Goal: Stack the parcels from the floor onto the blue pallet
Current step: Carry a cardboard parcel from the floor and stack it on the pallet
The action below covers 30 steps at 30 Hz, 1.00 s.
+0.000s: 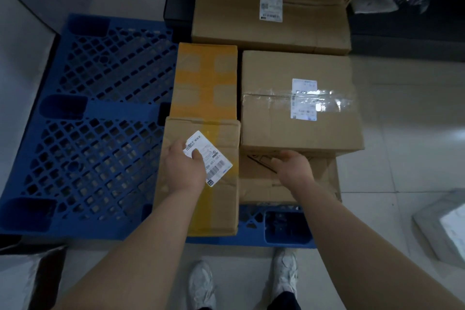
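The blue pallet lies on the floor in front of me, its left half bare. Several cardboard parcels sit on its right half. My left hand rests flat on the near parcel with yellow tape, fingers over its white label. Behind it stands a yellow-taped parcel. My right hand hovers with fingers apart over a low box, against the near edge of the large labelled box stacked on it. A bigger carton stands at the back.
A grey mailer bag lies on the tiled floor at the right. Another pale parcel is at the bottom left. A bagged item sits on a dark surface at the top right. My white shoes stand just before the pallet's edge.
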Tool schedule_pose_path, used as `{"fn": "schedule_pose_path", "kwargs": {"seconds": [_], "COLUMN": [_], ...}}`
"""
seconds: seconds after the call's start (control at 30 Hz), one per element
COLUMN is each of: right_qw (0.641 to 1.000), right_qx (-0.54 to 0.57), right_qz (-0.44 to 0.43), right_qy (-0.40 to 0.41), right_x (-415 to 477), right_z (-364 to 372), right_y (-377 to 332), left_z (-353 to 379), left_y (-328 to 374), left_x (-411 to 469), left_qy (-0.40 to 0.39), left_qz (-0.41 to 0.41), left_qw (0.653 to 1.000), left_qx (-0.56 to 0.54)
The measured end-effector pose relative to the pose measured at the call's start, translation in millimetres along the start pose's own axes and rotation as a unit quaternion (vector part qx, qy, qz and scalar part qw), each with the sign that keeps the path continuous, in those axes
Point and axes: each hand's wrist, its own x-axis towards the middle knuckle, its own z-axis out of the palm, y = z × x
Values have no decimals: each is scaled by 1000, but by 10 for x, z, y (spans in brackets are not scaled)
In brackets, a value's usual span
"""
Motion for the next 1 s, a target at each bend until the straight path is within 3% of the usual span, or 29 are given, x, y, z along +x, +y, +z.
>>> {"fn": "schedule_pose_path", "kwargs": {"seconds": [0.1,0.2,0.37,0.47,0.73,1.0], "right_qw": [999,998,993,992,998,999], "right_qx": [0,-13,-66,-66,-22,4], "right_qz": [-5,1,22,44,47,37], "right_qy": [33,68,99,96,17,2], "right_x": [185,416,876,1137,1513,1662], "right_z": [-384,-772,-1331,-1551,-1679,-1678], "right_y": [23,84,346,546,837,816], "left_z": [223,511,1128,1436,1786,1881], "left_y": [343,675,930,1001,1138,1169], "left_x": [-113,-256,-435,-509,-499,-391], "left_qy": [-46,-103,-205,-178,-101,-77], "left_qz": [13,6,-120,-168,-168,-188], "left_qw": [996,993,970,968,980,976], "left_qx": [-74,-62,-55,-60,-38,-72]}}
